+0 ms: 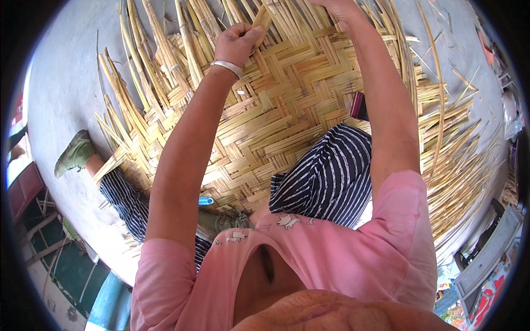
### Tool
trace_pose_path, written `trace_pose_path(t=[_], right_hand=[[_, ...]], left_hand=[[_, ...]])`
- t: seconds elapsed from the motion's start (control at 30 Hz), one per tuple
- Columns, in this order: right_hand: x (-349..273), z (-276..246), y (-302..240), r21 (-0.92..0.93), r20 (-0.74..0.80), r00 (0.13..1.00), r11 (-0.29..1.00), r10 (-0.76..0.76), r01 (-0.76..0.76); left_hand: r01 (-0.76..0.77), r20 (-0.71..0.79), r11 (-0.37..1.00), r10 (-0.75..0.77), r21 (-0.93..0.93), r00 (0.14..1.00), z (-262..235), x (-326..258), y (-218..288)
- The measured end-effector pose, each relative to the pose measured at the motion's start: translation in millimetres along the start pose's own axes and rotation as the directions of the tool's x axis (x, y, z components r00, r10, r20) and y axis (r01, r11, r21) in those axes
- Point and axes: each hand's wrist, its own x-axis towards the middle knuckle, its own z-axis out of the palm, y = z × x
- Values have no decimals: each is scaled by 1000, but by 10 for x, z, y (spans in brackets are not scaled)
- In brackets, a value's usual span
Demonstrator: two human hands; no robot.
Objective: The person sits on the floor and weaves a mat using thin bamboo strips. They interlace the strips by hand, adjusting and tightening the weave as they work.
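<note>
A woven mat of flat, yellowish split-cane strips (265, 116) spreads out in front of me, with loose strip ends fanning past its far and left edges. At its far edge my left hand (238, 45), with a pale bangle on the wrist, is closed with thumb and fingers on a cane strip (262, 20). My right arm reaches over the mat to the top of the view. Only part of my right hand (337, 10) shows there, near the far strip ends; its fingers are cut off by the frame's edge.
A dark red, flat rectangular object (360, 106) lies on the mat by my knee. Close to my foot is a small blue object (206, 201). Many loose cane strips (458, 171) lie on the grey floor (61, 83) at right. Boxes and clutter line both sides.
</note>
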Motion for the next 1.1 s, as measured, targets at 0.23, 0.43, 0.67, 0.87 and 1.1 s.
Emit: trace_pose_path(t=[0.23,0.43,0.67,0.87,1.1], right_hand=[[-344,85,-250,195,-58,998,980,-36,46],[-364,-31,-260,263,49,993,961,-107,90],[-412,-9,-302,317,35,993,943,-117,99],[-376,-31,-206,259,24,981,949,-190,177],[-486,57,-366,-212,28,956,933,-292,291]], left_hand=[[49,7,996,-48,-76,999,0,71,-79],[93,123,992,-83,-82,989,-67,109,-24],[81,266,985,-120,150,956,-179,91,114],[18,350,966,-111,258,930,-193,110,181],[-8,398,888,-199,460,895,-164,226,318]])
